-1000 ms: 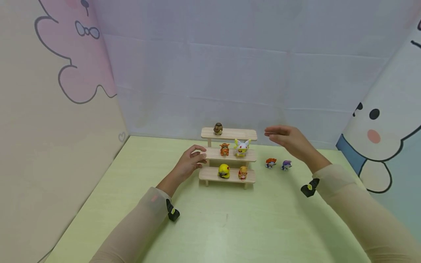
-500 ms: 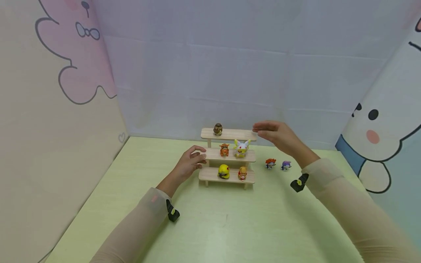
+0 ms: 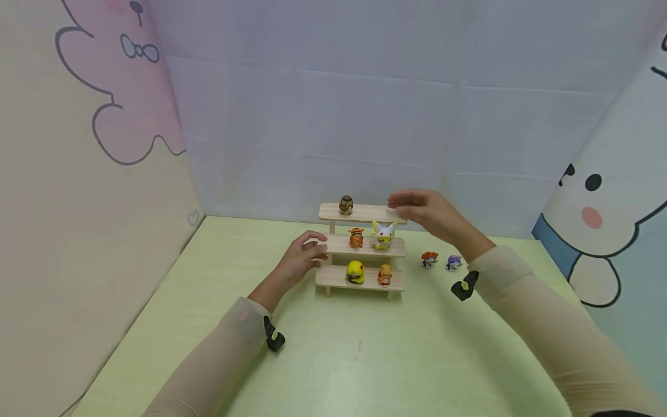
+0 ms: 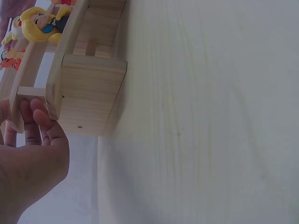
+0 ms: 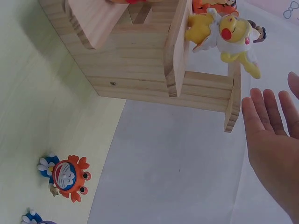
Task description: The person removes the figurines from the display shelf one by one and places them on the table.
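A three-tier wooden display shelf (image 3: 359,245) stands on the table. My left hand (image 3: 302,259) grips the left end of its middle tier; in the left wrist view, the fingertips (image 4: 42,114) curl against the wood. My right hand (image 3: 429,213) is at the right end of the top tier, fingers extended and holding nothing. An owl figurine (image 3: 346,204) sits at the left of that tier. On the middle tier are an orange tiger figurine (image 3: 356,237) and a white-and-yellow eared figurine (image 3: 383,235). The bottom tier bears a yellow-haired figurine (image 3: 355,271) and a bear figurine (image 3: 384,275).
To the right of the shelf, a figurine with an orange crab hat (image 3: 429,259) and a purple-topped figurine (image 3: 454,263) stand on the pale green table (image 3: 333,359). Behind the table hangs a pale cloth backdrop (image 3: 323,127); printed side panels flank it.
My right hand has moved left, from beside the shelf to the right end of its top tier. The left hand and the figurines have stayed in place.
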A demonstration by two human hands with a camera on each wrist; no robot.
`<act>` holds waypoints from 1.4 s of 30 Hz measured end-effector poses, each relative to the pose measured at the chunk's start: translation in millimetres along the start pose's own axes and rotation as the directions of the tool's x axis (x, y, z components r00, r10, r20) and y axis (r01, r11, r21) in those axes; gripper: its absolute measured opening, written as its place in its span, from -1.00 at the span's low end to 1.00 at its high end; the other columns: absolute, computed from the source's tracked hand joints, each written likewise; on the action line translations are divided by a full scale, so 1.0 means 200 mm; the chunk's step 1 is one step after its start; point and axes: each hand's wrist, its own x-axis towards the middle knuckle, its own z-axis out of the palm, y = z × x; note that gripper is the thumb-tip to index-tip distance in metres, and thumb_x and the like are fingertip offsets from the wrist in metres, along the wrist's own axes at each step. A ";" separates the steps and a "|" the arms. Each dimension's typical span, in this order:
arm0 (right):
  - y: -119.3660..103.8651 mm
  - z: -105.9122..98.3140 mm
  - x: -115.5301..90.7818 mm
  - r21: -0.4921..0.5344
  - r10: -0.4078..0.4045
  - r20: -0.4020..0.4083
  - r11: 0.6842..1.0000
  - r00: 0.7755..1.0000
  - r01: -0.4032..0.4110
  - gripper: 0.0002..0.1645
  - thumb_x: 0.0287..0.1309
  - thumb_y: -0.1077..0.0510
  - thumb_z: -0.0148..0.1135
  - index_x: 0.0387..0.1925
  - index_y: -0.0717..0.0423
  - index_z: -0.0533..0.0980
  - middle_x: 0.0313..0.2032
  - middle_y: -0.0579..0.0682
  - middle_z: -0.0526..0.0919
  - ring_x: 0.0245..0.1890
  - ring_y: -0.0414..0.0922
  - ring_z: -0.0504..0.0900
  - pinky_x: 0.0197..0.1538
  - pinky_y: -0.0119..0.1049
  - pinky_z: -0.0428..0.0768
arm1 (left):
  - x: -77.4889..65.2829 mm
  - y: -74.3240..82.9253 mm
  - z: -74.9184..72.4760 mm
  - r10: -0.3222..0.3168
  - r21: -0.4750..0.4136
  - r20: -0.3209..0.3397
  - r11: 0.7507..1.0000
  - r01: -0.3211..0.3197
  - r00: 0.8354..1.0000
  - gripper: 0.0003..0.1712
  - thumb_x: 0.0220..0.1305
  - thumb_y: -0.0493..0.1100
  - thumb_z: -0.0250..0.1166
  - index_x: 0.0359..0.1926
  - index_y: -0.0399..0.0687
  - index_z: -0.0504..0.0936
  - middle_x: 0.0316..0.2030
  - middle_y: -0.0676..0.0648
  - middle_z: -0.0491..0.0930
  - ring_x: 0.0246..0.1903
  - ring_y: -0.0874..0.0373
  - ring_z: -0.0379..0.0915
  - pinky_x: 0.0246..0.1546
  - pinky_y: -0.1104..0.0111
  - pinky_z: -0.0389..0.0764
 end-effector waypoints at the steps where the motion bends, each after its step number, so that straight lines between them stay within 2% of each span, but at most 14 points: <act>1: 0.00 0.01 0.00 -0.004 0.001 0.005 1.000 1.000 0.000 -0.45 0.46 0.24 0.21 0.40 0.24 0.39 0.42 0.29 0.37 0.42 0.06 0.40 0.48 -0.02 0.31 | 0.00 0.00 0.00 -0.001 0.000 -0.001 1.000 0.001 1.000 -0.77 0.51 -0.21 0.25 0.11 -0.04 0.51 -0.32 0.00 0.50 -0.25 0.12 0.61 -0.28 0.35 0.57; 10: -0.04 0.06 0.06 -0.005 -0.020 0.045 1.000 0.999 0.021 -0.41 0.44 0.20 0.26 0.41 0.25 0.38 0.39 0.23 0.43 0.40 0.07 0.42 0.41 -0.10 0.42 | 0.00 0.00 0.00 -0.004 0.001 -0.006 1.000 0.004 1.000 -0.80 0.52 -0.22 0.25 0.09 -0.03 0.52 -0.32 0.00 0.52 -0.25 0.11 0.61 -0.25 0.31 0.55; 19: -0.08 0.11 0.12 -0.062 -0.001 0.062 0.998 0.998 0.005 -0.41 0.46 0.19 0.23 0.43 0.25 0.37 0.41 0.26 0.41 0.39 0.06 0.44 0.43 -0.04 0.39 | 0.00 -0.01 0.01 -0.006 0.006 -0.006 1.000 0.006 1.000 -0.78 0.53 -0.20 0.24 0.11 -0.05 0.50 -0.32 0.01 0.52 -0.24 0.11 0.60 -0.27 0.35 0.56; 31: -0.14 0.20 0.21 -0.117 -0.034 0.099 0.992 0.995 0.045 -0.39 0.43 0.20 0.27 0.43 0.21 0.38 0.39 0.22 0.45 0.36 0.03 0.48 0.41 -0.02 0.42 | 0.00 0.00 0.00 -0.004 -0.011 0.006 1.000 0.004 1.000 -0.79 0.52 -0.21 0.25 0.10 -0.04 0.51 -0.30 -0.01 0.52 -0.24 0.10 0.60 -0.30 0.36 0.56; 42: -0.16 0.27 0.26 -0.153 -0.038 0.114 0.987 0.993 0.055 -0.35 0.42 0.16 0.29 0.45 0.20 0.36 0.37 0.09 0.50 0.38 0.02 0.45 0.41 -0.01 0.41 | -0.01 0.01 0.01 -0.007 -0.010 0.002 1.000 0.007 1.000 -0.79 0.51 -0.20 0.25 0.09 -0.03 0.52 -0.31 0.00 0.52 -0.23 0.10 0.60 -0.27 0.35 0.56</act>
